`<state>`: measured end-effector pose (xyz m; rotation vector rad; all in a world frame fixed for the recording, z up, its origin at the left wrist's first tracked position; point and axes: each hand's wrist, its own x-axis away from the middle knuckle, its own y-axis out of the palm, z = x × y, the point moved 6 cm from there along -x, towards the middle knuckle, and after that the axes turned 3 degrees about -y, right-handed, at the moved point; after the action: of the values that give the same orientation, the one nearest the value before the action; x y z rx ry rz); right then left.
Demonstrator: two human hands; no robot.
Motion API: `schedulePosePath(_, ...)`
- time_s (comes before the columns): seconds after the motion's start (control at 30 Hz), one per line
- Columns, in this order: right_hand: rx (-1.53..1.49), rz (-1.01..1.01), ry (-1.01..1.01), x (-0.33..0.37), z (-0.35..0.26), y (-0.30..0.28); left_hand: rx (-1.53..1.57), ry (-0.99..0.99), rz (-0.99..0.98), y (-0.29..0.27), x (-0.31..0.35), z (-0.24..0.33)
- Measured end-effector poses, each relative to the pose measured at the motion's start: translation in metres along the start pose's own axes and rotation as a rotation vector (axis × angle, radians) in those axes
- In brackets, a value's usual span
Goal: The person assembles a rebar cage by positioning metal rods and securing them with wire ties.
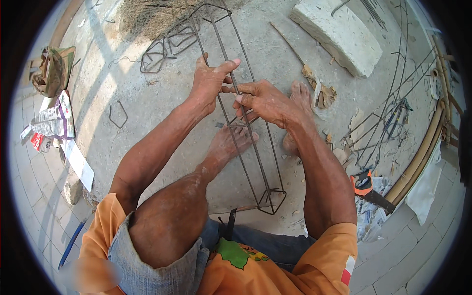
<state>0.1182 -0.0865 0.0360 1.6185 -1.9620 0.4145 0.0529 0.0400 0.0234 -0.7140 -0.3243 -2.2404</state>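
A long rebar cage (257,157) of thin steel bars and bent stirrups stretches from the far side toward me, lying between my bare feet. My left hand (209,81) closes around its left and middle bars, thumb laid along the middle bar. Just to the right, my right hand (265,102) has its fingers bent around the middle bar, thumb and forefinger close to the left fingers. Whether a thin wire is pinched there is too small to tell. One stirrup (233,126) crosses the bars just nearer than my hands; another (272,200) sits at the near end.
Loose stirrups (169,44) lie by a sand pile (152,17); a single stirrup (118,115) is at left. A concrete block (339,34) stands at far right. Thin rods (393,93), a handsaw (371,191) and bamboo poles (418,157) line the right. Bags (54,118) lie left.
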Motion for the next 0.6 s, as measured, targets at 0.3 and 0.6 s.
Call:
schedulePosePath(0.3,0.291,0.152,-0.074,0.004,-0.006,-0.021,-0.176,0.055,0.089,-0.036,-0.008,-0.014)
schedulePosePath(0.6,0.291,0.634,-0.098,0.035,0.017,-0.104,-0.04,0.051,-0.063,-0.053,-0.016,-0.03)
